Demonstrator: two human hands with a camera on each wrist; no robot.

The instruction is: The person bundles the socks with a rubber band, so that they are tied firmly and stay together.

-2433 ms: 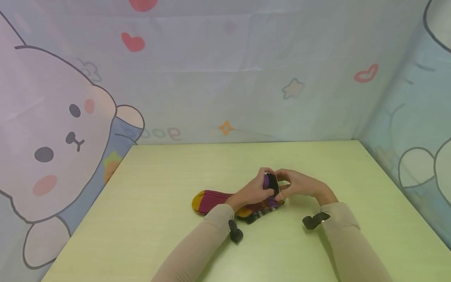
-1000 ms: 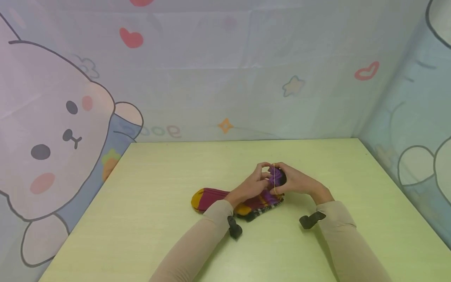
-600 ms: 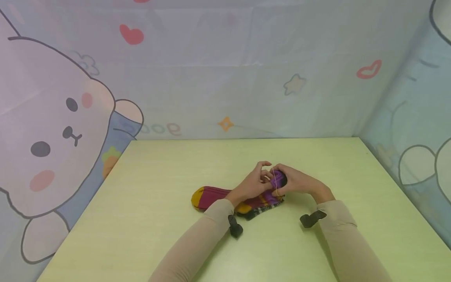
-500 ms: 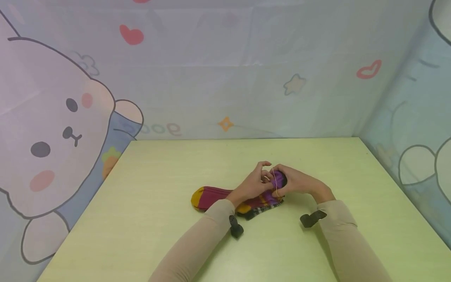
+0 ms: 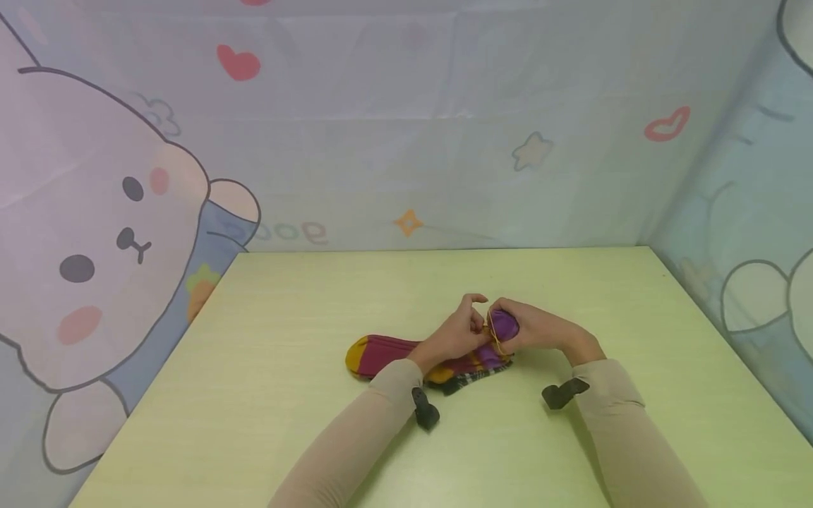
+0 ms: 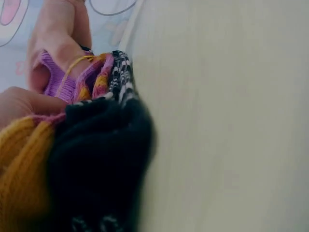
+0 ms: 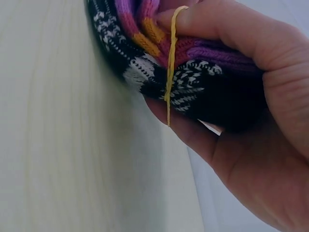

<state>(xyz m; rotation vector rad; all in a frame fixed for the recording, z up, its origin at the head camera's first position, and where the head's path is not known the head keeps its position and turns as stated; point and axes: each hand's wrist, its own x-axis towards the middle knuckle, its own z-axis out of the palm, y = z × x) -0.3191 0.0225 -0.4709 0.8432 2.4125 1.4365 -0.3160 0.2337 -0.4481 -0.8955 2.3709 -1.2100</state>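
Note:
The socks (image 5: 384, 356) lie on the table, maroon with mustard toe and heel patches, over a black-and-white patterned part (image 6: 99, 150). Their purple and black cuff end (image 5: 504, 324) is bunched in my right hand (image 5: 543, 328), whose thumb and fingers grip it from both sides. A thin yellow rubber band (image 7: 171, 67) runs across this end and over my right thumb. My left hand (image 5: 454, 335) is on the other side, its fingers bent and seeming to pinch a yellow strand of the band. The left thumb (image 6: 36, 104) is by the socks; its tip is partly hidden.
The pale yellow-green table (image 5: 286, 437) extends around the socks. Its back edge meets a cloth backdrop (image 5: 356, 155) printed with cartoon animals, hearts and stars. A black wrist mount (image 5: 425, 409) is on each cuff.
The rubber band, earlier stretched in a straight line between the hands, now hangs slacker and looks doubled. The purple cuff end has turned in my right hand. My left index finger has drawn back slightly.

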